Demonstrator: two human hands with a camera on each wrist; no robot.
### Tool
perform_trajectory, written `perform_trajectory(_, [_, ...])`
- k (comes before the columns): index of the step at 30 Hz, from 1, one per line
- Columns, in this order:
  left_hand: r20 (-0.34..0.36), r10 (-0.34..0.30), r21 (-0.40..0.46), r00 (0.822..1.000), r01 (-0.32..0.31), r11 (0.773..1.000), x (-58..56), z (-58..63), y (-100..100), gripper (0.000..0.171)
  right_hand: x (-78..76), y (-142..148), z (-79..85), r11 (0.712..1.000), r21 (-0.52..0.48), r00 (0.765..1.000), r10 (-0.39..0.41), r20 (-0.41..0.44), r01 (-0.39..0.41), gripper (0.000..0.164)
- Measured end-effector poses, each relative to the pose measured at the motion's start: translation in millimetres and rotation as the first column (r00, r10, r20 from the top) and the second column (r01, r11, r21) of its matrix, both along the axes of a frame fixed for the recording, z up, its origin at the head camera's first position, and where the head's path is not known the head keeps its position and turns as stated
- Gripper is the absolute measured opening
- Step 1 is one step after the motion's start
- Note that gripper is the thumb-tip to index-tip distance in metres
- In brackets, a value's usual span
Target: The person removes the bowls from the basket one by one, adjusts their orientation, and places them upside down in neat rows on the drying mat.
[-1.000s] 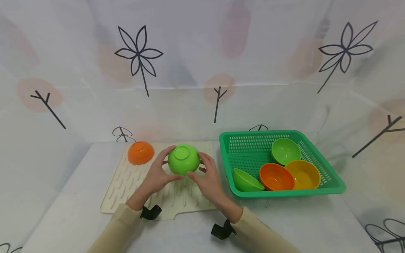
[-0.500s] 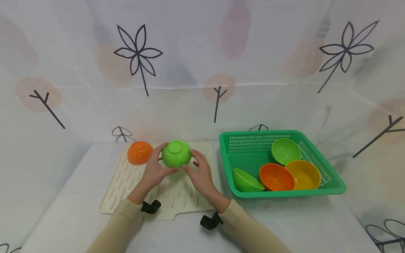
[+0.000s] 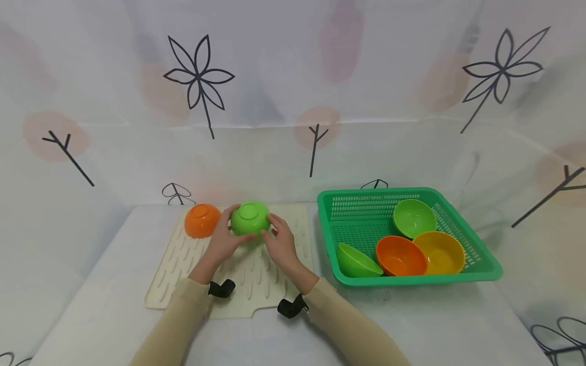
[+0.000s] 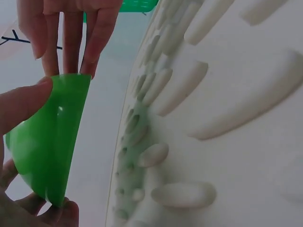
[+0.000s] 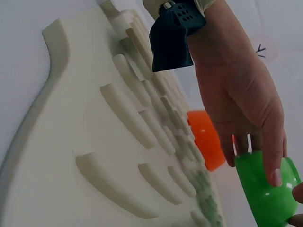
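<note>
A light-green bowl (image 3: 250, 218) is upside down over the cream drying mat (image 3: 256, 300). My left hand (image 3: 223, 242) grips its left side, thumb in front and fingers behind. On the other side, my right hand (image 3: 281, 246) holds it between thumb and fingers. In the left wrist view the bowl (image 4: 52, 132) stands off the mat (image 4: 251, 161), and a green tint shows on the ridges. An orange bowl (image 3: 202, 221) lies upside down at the mat's back left corner, just left of my left hand.
A green basket (image 3: 327, 239) stands to the right. In it sit two green bowls, one at the back (image 3: 414, 217) and one tilted at the front (image 3: 356, 262), plus an orange bowl (image 3: 401, 256) and a yellow bowl (image 3: 441, 252). A patterned cloth (image 3: 256, 162) hangs behind.
Both hands have carried the green bowl left and slightly back, closer to the orange bowl on the mat. The basket and its bowls are unchanged.
</note>
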State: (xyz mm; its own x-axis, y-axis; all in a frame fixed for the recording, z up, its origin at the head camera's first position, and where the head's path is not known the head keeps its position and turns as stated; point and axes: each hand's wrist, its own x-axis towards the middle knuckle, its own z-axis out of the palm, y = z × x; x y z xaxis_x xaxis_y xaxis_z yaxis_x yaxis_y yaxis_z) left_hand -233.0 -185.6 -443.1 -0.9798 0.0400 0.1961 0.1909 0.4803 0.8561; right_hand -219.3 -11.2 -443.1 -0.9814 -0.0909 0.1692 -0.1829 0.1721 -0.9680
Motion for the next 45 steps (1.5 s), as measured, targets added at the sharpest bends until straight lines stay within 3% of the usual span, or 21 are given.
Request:
perform_trajectory(6, [0.004,0.077,0.003,0.997,-0.077,0.997,-9.7,-7.0,-6.4,0.092,-8.4,-14.8,-2.5,0.999,0.038,0.999,0.018,0.037,-0.019,0.049])
perform_trajectory(12, [0.021,0.096,-0.012,0.995,-0.096,0.995,-21.2,-13.1,-9.6,0.090,-18.3,-21.5,-8.9,0.997,0.082,0.996,-0.001,0.088,-0.006,0.050])
perform_trajectory(23, [0.079,0.121,-0.077,0.990,-0.115,0.990,-28.5,-15.0,-15.7,0.090,-25.5,-19.8,-23.7,0.998,-0.004,0.984,0.061,0.165,-0.061,0.054])
perform_trajectory(34, [0.148,0.109,-0.062,0.983,-0.101,0.993,-36.2,-26.4,-19.8,0.090,-28.6,-18.5,-24.3,0.992,-0.025,0.974,0.130,0.185,-0.127,0.056])
perform_trajectory(45, [0.144,0.085,-0.091,0.986,-0.072,0.993,-34.9,-23.2,-18.1,0.088,-32.4,-12.2,-21.2,0.994,-0.034,0.980,0.112,0.162,-0.108,0.051])
